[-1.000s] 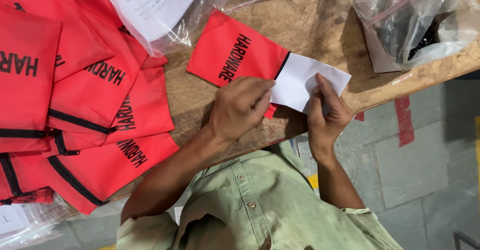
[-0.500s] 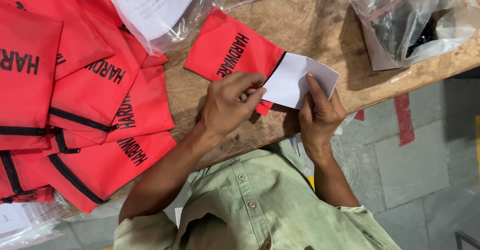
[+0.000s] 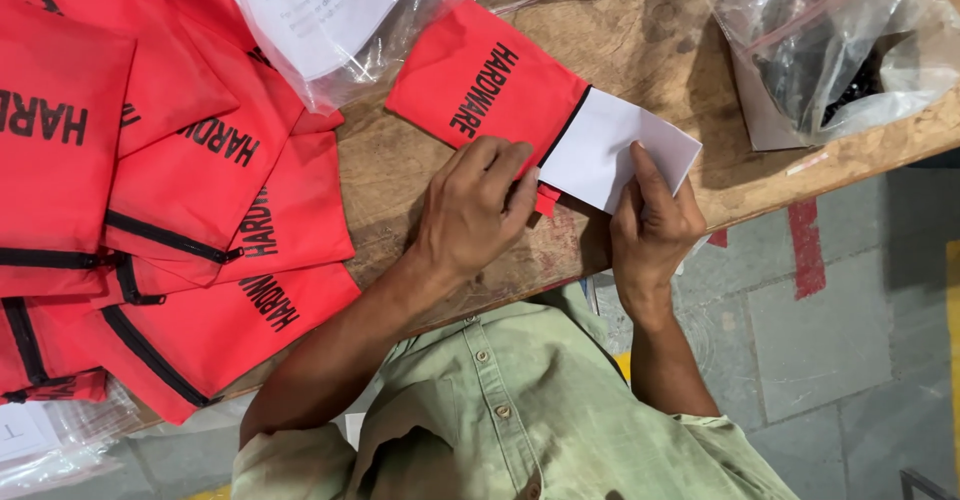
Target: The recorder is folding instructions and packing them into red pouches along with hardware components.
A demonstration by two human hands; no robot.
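**Two hands at the mouth of a red pouch, white paper half in**

Far left of the fingers, a heap of red zip pouches (image 3: 170, 190) with black lettering and black zips overlaps across the wooden table (image 3: 400, 190). Above and to the left of the fingers lies a clear plastic bag with printed sheets (image 3: 320, 10) inside it.

The left hand (image 3: 475, 210) rests on the near edge of a single red pouch (image 3: 490, 80), its fingers curled down and pinching the pouch's corner by the small red zip tab, just at the black-edged opening. The pouch stretches away from those fingertips, up and to the left, lying flat on the table.

Right beside them, a folded white paper (image 3: 610, 145) sticks out of the pouch's mouth. The right hand (image 3: 655, 225) grips the paper's near edge, one finger stretched flat on top of the sheet; the rest of the fingers curl beneath, where they cannot be seen fully.

Beyond the right hand's fingers, well apart, sits a clear zip bag with dark contents (image 3: 840, 50).
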